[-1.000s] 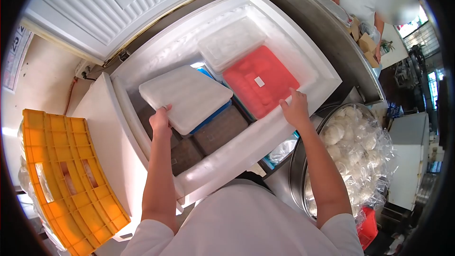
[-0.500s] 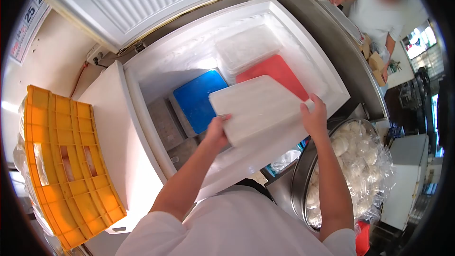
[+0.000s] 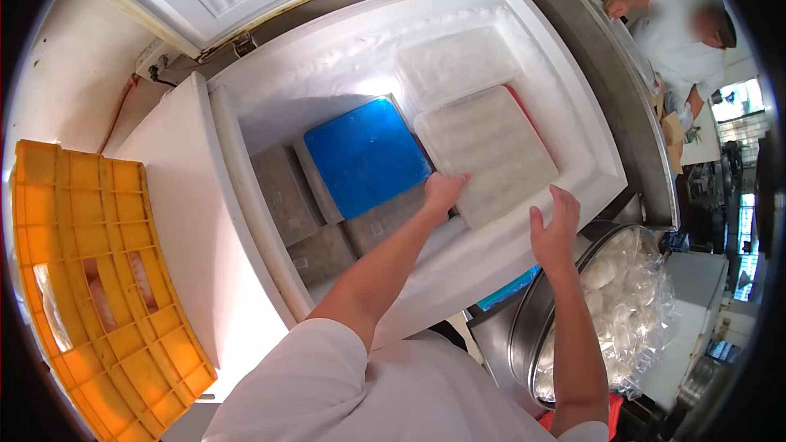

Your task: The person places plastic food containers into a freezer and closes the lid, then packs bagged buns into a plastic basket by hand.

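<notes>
A kitchen workspace surrounds an open chest freezer (image 3: 491, 258). Left of the freezer stands a yellow crate (image 3: 106, 278); right of it, a metal pot holding a plastic bag (image 3: 610, 311) of pale rounds. Beyond the freezer's far right corner, a co-worker (image 3: 679, 45) stands.

Inside the freezer, toward its right, a white box (image 3: 491, 147) now lies over a red box (image 3: 532, 123), leaving only a red strip showing. It has shifted rightward, so the blue box (image 3: 368, 160) at the freezer's middle is uncovered.

The left hand (image 3: 444, 191) touches the white box's left edge; whether its fingers grip underneath is hidden. The right hand (image 3: 557, 225), over the freezer's front rim, has fingers spread, empty, near the box's corner.
</notes>
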